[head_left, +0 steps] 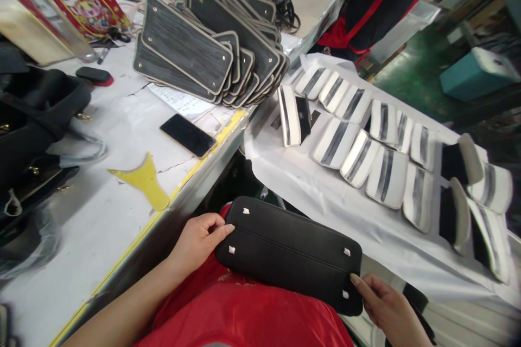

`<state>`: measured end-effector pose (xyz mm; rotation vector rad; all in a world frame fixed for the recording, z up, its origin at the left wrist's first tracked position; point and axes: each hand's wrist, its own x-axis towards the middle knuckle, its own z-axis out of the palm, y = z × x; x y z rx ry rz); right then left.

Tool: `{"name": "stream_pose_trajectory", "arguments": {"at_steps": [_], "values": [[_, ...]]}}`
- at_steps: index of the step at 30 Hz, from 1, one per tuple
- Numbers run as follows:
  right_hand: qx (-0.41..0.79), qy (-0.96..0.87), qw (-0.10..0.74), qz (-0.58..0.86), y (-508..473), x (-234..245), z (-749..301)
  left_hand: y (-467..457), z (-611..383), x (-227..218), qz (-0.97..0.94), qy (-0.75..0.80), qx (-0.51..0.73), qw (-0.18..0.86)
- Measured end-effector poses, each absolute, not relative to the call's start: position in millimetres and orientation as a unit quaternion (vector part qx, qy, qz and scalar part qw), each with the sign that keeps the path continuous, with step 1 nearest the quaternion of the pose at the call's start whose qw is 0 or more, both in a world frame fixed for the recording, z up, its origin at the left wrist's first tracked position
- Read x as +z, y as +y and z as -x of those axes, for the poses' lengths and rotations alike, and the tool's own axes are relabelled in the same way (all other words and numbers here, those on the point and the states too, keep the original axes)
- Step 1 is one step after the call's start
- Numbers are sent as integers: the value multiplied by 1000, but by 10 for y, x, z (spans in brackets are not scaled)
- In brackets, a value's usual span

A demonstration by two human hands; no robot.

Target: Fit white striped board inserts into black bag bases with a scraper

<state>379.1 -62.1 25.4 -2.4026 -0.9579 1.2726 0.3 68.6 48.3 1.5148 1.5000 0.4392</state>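
Observation:
A black leather bag-base panel [288,252] with small pale studs at its corners lies across my lap, over red cloth [244,314]. My left hand [199,238] grips its left end, fingers curled against the edge. My right hand [386,306] holds the right end, thumb on top near a corner stud.
A stack of grey panels with tan edging [211,43] sits on the white worktable [93,217], with a phone [188,135] and a yellow shape [144,180]. Rows of white striped pieces [386,157] lie on a white sheet to the right. Black bags [32,119] at left. Another person [378,0] stands beyond.

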Motion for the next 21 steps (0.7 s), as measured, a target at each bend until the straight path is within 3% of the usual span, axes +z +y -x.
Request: {"name": "stream_pose_trajectory", "arguments": {"at_steps": [8,21], "values": [[461,-295,135,826,-611,265,-3790,735,6,513,-603,610,138,495],[416,-380,98,821,-517,481,-3633,688,-2,520,-626,618,178,441]]}}
